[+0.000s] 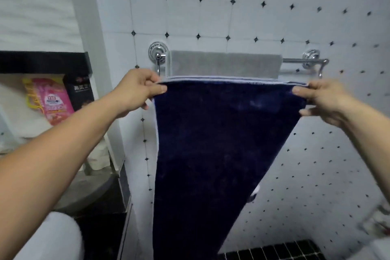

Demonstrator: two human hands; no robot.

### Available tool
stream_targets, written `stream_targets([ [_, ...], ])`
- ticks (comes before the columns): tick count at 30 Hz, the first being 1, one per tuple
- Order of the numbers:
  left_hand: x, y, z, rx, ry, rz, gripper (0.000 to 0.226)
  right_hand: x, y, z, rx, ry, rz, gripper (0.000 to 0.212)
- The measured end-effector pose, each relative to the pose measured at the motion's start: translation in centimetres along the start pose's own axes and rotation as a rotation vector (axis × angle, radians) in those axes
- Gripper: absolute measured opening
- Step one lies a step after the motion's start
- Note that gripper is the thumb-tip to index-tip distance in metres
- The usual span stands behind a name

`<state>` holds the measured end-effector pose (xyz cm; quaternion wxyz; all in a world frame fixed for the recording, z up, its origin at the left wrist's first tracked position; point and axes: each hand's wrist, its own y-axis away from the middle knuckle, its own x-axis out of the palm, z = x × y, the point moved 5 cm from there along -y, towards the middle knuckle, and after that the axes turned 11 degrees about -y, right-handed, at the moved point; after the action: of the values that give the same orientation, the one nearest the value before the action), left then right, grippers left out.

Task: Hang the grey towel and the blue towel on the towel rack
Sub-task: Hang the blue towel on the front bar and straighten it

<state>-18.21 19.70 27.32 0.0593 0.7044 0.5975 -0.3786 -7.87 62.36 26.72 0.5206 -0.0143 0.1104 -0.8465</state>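
A chrome towel rack (299,61) is fixed to the tiled wall at mid height. The grey towel (223,65) hangs over its rear bar, covering most of it. The blue towel (213,148) is dark navy with a pale edge and hangs straight down in front of the rack. My left hand (137,91) pinches its top left corner. My right hand (322,99) pinches its top right corner. The top edge is stretched taut between both hands, just below and in front of the grey towel. The rack's front bar is hidden behind the blue towel.
To the left stands a white door frame (99,48) and a dark shelf (44,62) with a pink packet (52,101) and a black box (81,93) under it. A white toilet (54,236) sits at the bottom left. Black floor tiles (274,251) show below.
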Motion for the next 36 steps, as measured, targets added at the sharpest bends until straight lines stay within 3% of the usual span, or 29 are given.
stream_targets([
  [4,2.8,0.0,-1.4,0.051,-0.273,0.052,0.016,-1.8,1.2,-3.1,0.119,-0.090,-0.028,0.013],
  [6,4.6,0.3,-2.6,0.063,-0.328,0.095,0.015,-3.3,1.2,-3.9,0.108,0.066,-0.026,0.016],
  [8,6.8,0.8,-3.7,0.023,-0.258,0.170,0.013,-5.2,0.9,-4.0,0.052,0.334,-0.027,0.019],
  [10,8.9,0.9,-5.2,-0.041,-0.150,0.199,0.012,-7.1,0.2,-4.4,0.052,0.410,-0.034,0.022],
  [13,11.0,0.0,-7.7,-0.102,0.017,0.192,0.013,-9.7,-1.3,-4.9,0.119,0.309,-0.036,0.021],
  [16,12.1,-1.4,-10.0,-0.136,0.104,0.141,0.016,-12.3,-3.8,-4.4,0.151,0.020,-0.025,0.023],
  [21,13.7,-2.8,-12.0,-0.204,0.111,0.049,0.020,-15.4,-8.1,-3.3,0.091,-0.215,0.139,0.037],
  [23,14.9,-2.7,-11.3,-0.280,0.090,0.023,0.020,-15.9,-9.0,-4.1,0.099,-0.223,0.287,0.051],
  [26,17.7,-2.2,-9.5,-0.399,0.054,0.009,0.019,-15.7,-10.2,-7.0,0.127,-0.113,0.412,0.039],
  [30,21.9,-2.8,-6.7,-0.542,0.135,-0.019,0.013,-15.1,-12.9,-11.8,0.188,-0.116,0.174,0.024],
  [33,23.8,-4.5,-5.3,-0.608,0.397,-0.170,0.016,-14.1,-14.6,-14.2,0.310,-0.402,0.017,0.033],
  [36,24.5,-6.6,-5.1,-0.542,0.665,-0.311,0.018,-13.2,-16.3,-14.1,0.305,-0.719,-0.082,0.036],
])
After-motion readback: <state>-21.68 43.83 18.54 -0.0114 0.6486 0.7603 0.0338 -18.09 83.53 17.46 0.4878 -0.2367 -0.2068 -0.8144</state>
